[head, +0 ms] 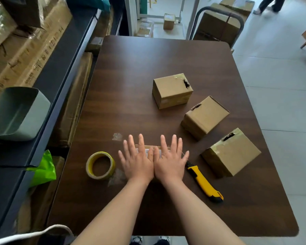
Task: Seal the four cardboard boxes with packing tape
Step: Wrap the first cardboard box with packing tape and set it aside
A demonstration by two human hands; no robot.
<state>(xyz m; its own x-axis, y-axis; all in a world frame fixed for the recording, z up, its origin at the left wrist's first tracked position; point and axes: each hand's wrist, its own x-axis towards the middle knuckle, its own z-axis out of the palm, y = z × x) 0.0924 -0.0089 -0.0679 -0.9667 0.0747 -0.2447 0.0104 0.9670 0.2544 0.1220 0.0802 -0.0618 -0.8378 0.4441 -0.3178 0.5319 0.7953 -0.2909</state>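
My left hand (137, 160) and right hand (170, 160), fingers spread flat, pin the cardboard box (146, 150); I'd send the left for the tape roll (100, 165) at nine o'clock.

Dark wood table (131, 76) filled middle. Grey bin (19, 114) sat on dark shelf (60, 59) at left, green bag (44, 168) below it. Stacked cartons (25, 50) lay far left. Large carton (217, 27) stood beyond table's far end.
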